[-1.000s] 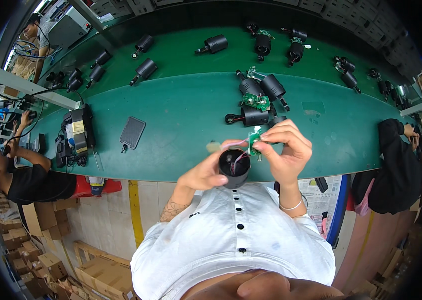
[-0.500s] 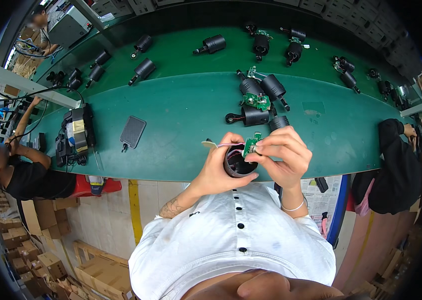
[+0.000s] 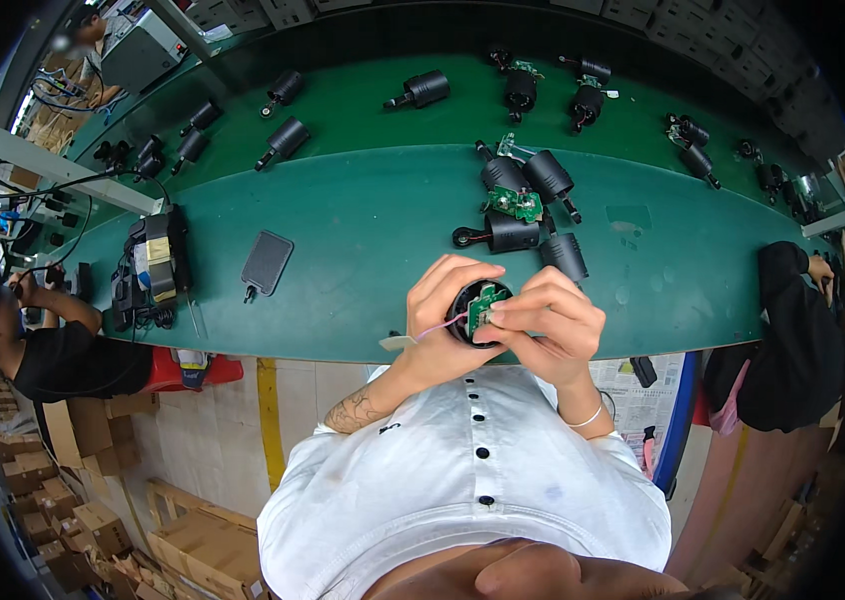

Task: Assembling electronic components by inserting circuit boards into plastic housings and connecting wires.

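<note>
Small print covered the newspaper-like sheet (image 3: 648, 400) below the counter (image 3: 363, 260) on the right, too fine to be made out. The white shirt (image 3: 383, 500) bore a small dark mark on its chest, likewise unreadable at this size.

The left grip (image 3: 433, 297) was curled round a black cylindrical housing (image 3: 461, 325), fingers on the far side and thumb on the near side, with the mouth of the housing turned upward. The right grip (image 3: 558, 325) was pinched nearly closed — thumb and fingertips on a small green circuit board (image 3: 483, 303) at that mouth. How deep the board sat could not be told. A pink wire (image 3: 435, 328) ran out leftward across the left grip to a pale flat piece (image 3: 398, 343).

The housing was held at the near edge of the counter, close in front of the shirt. Just beyond the right grip lay a loose housing (image 3: 565, 256), next to a cluster of black housings (image 3: 548, 174) with a green board (image 3: 515, 204) among them. Leftward there was wide room — green surface stretched from the left grip to a dark flat pad (image 3: 268, 263), with a bulky black device (image 3: 154, 262) farther left. Rightward, more bare surface ran toward a co-worker's dark sleeve (image 3: 783, 290).
</note>
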### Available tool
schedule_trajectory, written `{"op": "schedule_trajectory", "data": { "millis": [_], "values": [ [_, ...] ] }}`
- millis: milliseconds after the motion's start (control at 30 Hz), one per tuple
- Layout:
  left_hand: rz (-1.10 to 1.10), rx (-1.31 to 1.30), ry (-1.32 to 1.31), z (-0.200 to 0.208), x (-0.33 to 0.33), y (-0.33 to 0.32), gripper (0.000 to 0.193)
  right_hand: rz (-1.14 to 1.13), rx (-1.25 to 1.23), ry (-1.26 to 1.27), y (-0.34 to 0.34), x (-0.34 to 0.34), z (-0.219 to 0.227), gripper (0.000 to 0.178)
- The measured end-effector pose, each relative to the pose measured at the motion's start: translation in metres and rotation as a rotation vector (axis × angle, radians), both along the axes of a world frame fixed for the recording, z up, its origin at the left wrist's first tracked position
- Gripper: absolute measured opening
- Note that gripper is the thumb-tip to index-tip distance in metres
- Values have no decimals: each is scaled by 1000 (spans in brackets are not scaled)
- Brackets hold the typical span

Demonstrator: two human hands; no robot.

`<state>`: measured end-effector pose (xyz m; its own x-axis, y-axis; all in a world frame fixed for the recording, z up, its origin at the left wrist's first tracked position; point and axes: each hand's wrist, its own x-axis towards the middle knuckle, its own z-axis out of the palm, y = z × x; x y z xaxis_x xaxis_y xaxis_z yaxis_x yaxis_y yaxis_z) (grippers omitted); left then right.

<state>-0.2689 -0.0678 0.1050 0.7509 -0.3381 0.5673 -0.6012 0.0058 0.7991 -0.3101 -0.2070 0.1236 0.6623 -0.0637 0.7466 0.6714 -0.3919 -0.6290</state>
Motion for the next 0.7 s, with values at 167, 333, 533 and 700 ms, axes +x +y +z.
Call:
{"op": "schedule_trajectory", "data": {
  "millis": [167,333,533,700],
  "values": [
    [55,-6,-74,2,-1,1,50,3,-60,20,9,-6,7,19],
    [141,-19,-182,1,1,3,44,-79,-152,27,15,-11,13,17],
    [133,60,-190,5,1,8,41,-8,-188,88,14,-9,17,14],
    [137,60,-168,5,1,12,42,44,-162,156,15,-8,21,13]
  ]
}}
